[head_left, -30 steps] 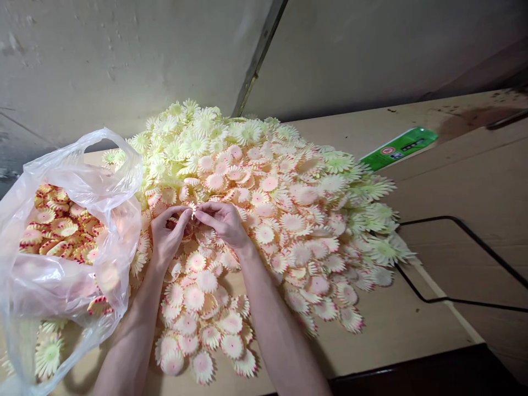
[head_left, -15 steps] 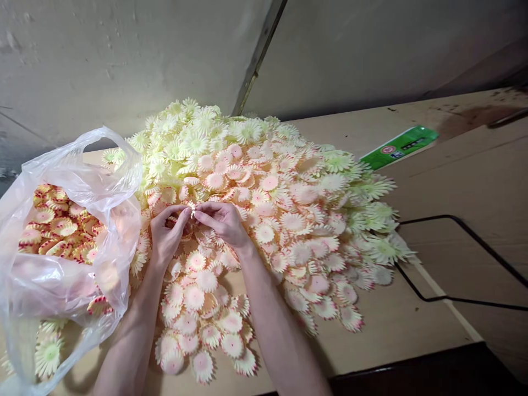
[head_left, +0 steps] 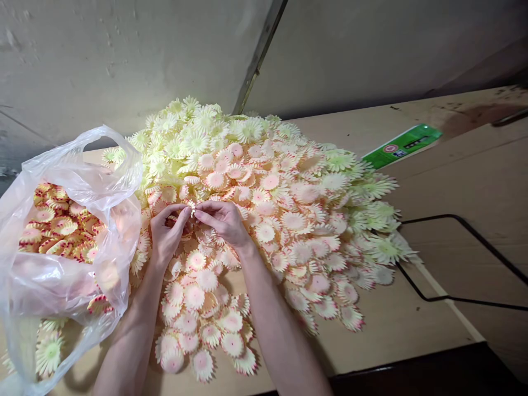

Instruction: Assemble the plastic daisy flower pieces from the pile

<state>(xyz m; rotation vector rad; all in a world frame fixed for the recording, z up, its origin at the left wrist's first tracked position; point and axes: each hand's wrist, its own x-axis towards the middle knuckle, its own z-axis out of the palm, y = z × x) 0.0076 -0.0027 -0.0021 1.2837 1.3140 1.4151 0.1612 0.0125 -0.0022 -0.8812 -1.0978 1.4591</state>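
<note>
My left hand (head_left: 168,228) and my right hand (head_left: 223,223) meet over the heap, thumbs and forefingers pinched on one small pale artificial flower piece (head_left: 192,208). Only its notched edge shows between the fingertips; the rest is hidden. Around and beneath both hands spreads a big heap of artificial flower pieces (head_left: 305,220), cream with pink centres and pink tips. Behind them the heap turns to pale yellow-green flower pieces (head_left: 196,140). Between my forearms lies a smaller cluster of pink-centred pieces (head_left: 202,330).
At the left, a translucent plastic bag (head_left: 53,280) gapes with red-tipped flower pieces (head_left: 61,225) inside. A green packet (head_left: 402,147) rests at the back right. Nearer, a bent black metal frame (head_left: 474,236) lies on the wooden table (head_left: 383,330). A grey wall (head_left: 350,55) rises behind.
Both hands hold nearly the same place and pinch, with the piece between the fingertips turned very slightly. The heap and bag look unchanged.
</note>
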